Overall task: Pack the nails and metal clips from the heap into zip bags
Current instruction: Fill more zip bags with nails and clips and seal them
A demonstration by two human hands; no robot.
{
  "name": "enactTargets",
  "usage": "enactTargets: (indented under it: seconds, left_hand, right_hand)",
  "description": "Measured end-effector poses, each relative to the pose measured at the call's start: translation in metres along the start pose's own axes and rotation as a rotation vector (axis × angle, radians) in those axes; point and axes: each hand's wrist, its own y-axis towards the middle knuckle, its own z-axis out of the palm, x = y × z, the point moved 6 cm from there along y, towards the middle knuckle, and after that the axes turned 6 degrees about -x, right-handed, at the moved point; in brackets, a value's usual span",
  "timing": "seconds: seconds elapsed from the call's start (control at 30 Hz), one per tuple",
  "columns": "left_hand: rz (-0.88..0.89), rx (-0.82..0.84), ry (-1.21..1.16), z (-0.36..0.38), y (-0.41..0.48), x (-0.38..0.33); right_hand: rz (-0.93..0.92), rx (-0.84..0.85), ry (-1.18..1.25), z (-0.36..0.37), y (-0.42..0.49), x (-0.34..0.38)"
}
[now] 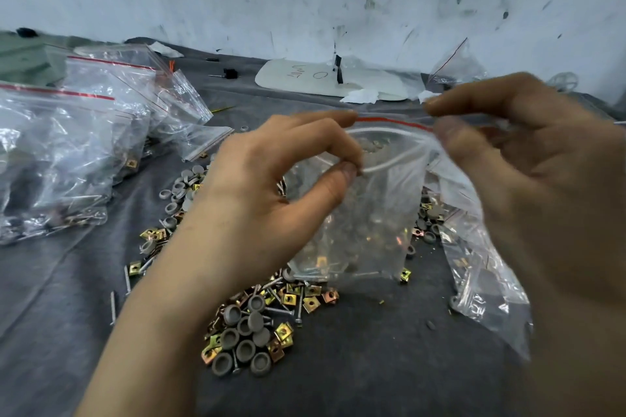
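The fingers (342, 145) of the left hand (271, 200) and right hand (528, 179) pinch the open mouth of a partly loaded zip bag (372, 213) between them, filled bags (67, 145) lie to their left, and much of the heap (250, 332) waits below, so packing looks about midway.

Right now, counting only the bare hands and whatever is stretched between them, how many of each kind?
Hands: 2, the left hand and the right hand
Bags: 1, a clear plastic zip bag with a red stripe, pinched at its mouth
Total: 3
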Motion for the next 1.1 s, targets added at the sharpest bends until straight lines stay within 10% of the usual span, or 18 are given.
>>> enactTargets:
  seconds: [0.1,0.43,1.1]
  left_hand:
    - [-0.046,-0.071,-0.019,-0.008,0.001,0.009]
    - [-0.057,-0.240,-0.070,-0.032,0.003,0.023]
    - [-0.060,-0.221,-0.092,-0.030,0.004,0.023]
  right_hand:
    - [0.157,-0.052,-0.016,-0.010,0.001,-0.030]
    - [0.679,0.678,-0.575,0.051,-0.057,-0.146]
    - [0.677,0.591,-0.619,0.059,-0.061,-0.154]
